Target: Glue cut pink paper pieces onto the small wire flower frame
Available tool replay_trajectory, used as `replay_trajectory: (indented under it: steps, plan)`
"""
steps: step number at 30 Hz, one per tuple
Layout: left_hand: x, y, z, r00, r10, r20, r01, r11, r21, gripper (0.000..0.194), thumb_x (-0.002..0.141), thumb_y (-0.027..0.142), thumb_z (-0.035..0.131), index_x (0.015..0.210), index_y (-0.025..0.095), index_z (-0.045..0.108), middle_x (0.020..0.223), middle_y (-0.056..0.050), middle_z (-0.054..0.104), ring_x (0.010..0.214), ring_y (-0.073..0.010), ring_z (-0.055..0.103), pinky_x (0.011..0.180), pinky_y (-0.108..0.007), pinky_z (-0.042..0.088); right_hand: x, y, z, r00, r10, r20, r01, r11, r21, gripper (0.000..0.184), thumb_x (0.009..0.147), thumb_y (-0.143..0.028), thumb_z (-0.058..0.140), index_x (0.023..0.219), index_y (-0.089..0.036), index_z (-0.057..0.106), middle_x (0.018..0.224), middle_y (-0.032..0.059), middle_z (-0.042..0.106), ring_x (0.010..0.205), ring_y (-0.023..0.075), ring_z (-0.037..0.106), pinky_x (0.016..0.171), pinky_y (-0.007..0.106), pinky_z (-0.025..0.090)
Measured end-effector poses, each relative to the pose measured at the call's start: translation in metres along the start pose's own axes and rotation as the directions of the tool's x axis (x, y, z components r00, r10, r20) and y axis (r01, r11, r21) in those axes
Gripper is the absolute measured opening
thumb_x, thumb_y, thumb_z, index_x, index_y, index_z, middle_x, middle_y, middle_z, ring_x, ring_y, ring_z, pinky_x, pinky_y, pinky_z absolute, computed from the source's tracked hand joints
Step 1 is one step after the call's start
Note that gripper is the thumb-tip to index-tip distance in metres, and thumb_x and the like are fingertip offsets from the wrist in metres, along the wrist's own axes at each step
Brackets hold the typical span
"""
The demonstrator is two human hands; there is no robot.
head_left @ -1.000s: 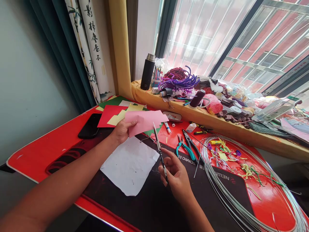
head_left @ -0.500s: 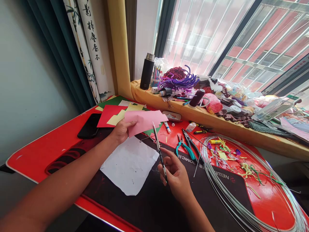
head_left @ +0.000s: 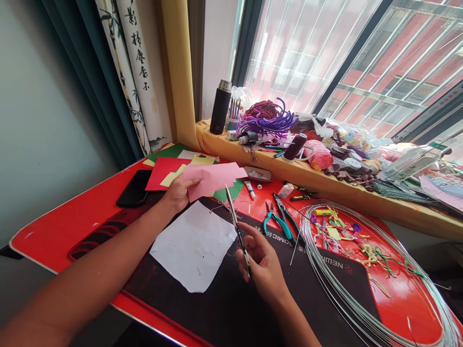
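A red desk [head_left: 54, 233] carries a black mat [head_left: 246, 308], and on that a white sheet [head_left: 193, 246]. Pink paper [head_left: 215, 176] is pinched in the left hand [head_left: 179, 193] above the sheet's far edge; the right hand [head_left: 263, 260], apart, grips scissors [head_left: 237, 230], tips near the paper.

Holds pink paper [head_left: 213, 177] in the left hand [head_left: 180, 193] and scissors [head_left: 236, 221] in the right hand [head_left: 265, 260], near the paper's edge. Has a white sheet [head_left: 193, 250] below on the mat [head_left: 231, 313], with teal pliers [head_left: 266, 223] rightward.
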State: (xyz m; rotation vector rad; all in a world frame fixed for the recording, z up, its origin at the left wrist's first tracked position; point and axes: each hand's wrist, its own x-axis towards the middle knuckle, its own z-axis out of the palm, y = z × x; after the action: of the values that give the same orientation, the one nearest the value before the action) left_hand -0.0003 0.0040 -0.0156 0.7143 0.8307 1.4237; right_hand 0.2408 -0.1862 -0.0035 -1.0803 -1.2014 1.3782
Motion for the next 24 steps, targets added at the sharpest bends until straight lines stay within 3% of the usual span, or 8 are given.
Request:
replay_trajectory:
  steps: [3, 7, 10, 12, 14, 16, 19, 24]
  plan:
    - [0.012, 0.006, -0.012, 0.995, 0.087, -0.054, -0.085, 0.996, 0.036, 0.053, 0.060, 0.028, 0.102, 0.107, 0.020, 0.081, 0.114, -0.010, 0.084, 0.122, -0.0381, 0.072, 0.100, -0.047, 0.064, -0.002, -0.001, 0.001, 1.000, -0.001, 0.028, 0.000, 1.000, 0.028, 0.063, 0.089, -0.051, 0.087, 0.144, -0.029, 0.065, 0.081, -0.0066, 0.046, 0.049, 0.0057, 0.044, 0.039, 0.019, 0.040]
    - [0.022, 0.022, -0.031, 0.998, 0.045, 0.040, -0.048, 0.997, 0.056, 0.049, 0.064, 0.036, 0.101, 0.107, 0.020, 0.081, 0.112, -0.012, 0.084, 0.116, -0.0373, 0.075, 0.095, -0.045, 0.065, -0.003, -0.002, 0.002, 0.999, -0.004, 0.052, 0.001, 0.999, 0.049, 0.062, 0.090, -0.050, 0.087, 0.145, -0.030, 0.065, 0.081, -0.0068, 0.045, 0.049, 0.0048, 0.041, 0.040, 0.018, 0.040]
    - [0.028, 0.030, -0.044, 0.998, 0.019, 0.067, -0.040, 0.946, 0.321, 0.046, 0.068, 0.042, 0.097, 0.105, 0.020, 0.080, 0.108, -0.014, 0.083, 0.113, -0.0408, 0.075, 0.093, -0.049, 0.064, -0.003, 0.000, 0.002, 0.999, -0.017, 0.042, 0.014, 0.997, 0.071, 0.062, 0.090, -0.052, 0.086, 0.144, -0.029, 0.065, 0.081, -0.0065, 0.044, 0.050, 0.0054, 0.042, 0.040, 0.018, 0.041]
    - [0.033, 0.032, -0.051, 0.998, 0.055, -0.016, -0.037, 0.836, 0.547, 0.042, 0.060, 0.032, 0.100, 0.093, 0.020, 0.078, 0.101, -0.013, 0.083, 0.115, -0.0433, 0.074, 0.092, -0.047, 0.063, -0.002, 0.001, 0.001, 0.999, -0.021, 0.029, 0.019, 0.997, 0.080, 0.063, 0.089, -0.053, 0.087, 0.144, -0.029, 0.066, 0.081, -0.0062, 0.044, 0.051, 0.0060, 0.044, 0.040, 0.018, 0.042]
    - [0.038, 0.031, -0.058, 0.990, 0.105, -0.094, -0.017, 0.752, 0.659, 0.043, 0.052, 0.019, 0.099, 0.087, 0.021, 0.074, 0.100, -0.011, 0.082, 0.120, -0.0444, 0.071, 0.091, -0.042, 0.061, -0.002, 0.002, 0.000, 1.000, -0.011, 0.024, 0.009, 0.997, 0.074, 0.064, 0.089, -0.054, 0.087, 0.144, -0.029, 0.065, 0.082, -0.0061, 0.045, 0.051, 0.0057, 0.043, 0.040, 0.017, 0.041]
    - [0.042, 0.031, -0.063, 0.983, 0.127, -0.134, 0.005, 0.708, 0.706, 0.047, 0.053, 0.015, 0.095, 0.094, 0.020, 0.073, 0.107, -0.011, 0.081, 0.119, -0.0421, 0.072, 0.089, -0.038, 0.060, -0.002, 0.002, 0.000, 1.000, 0.002, 0.028, -0.003, 0.998, 0.059, 0.065, 0.089, -0.054, 0.087, 0.144, -0.028, 0.064, 0.082, -0.0065, 0.045, 0.050, 0.0046, 0.042, 0.040, 0.018, 0.041]
    - [0.044, 0.032, -0.068, 0.984, 0.102, -0.149, 0.046, 0.658, 0.751, 0.063, 0.058, 0.013, 0.087, 0.119, 0.017, 0.071, 0.118, -0.013, 0.080, 0.104, -0.0348, 0.076, 0.080, -0.035, 0.060, -0.001, 0.001, 0.000, 1.000, 0.012, 0.027, -0.013, 0.999, 0.038, 0.066, 0.089, -0.055, 0.086, 0.145, -0.028, 0.064, 0.081, -0.0068, 0.045, 0.049, 0.0042, 0.042, 0.041, 0.018, 0.041]
    - [0.037, 0.038, -0.065, 0.997, 0.011, -0.082, 0.057, 0.626, 0.778, 0.097, 0.060, 0.005, 0.079, 0.153, 0.017, 0.054, 0.122, -0.014, 0.080, 0.091, -0.0272, 0.078, 0.075, -0.032, 0.058, 0.000, 0.002, 0.000, 1.000, 0.012, 0.011, -0.012, 0.999, 0.030, 0.068, 0.088, -0.057, 0.087, 0.145, -0.028, 0.063, 0.081, -0.0065, 0.045, 0.048, 0.0047, 0.044, 0.041, 0.019, 0.040]
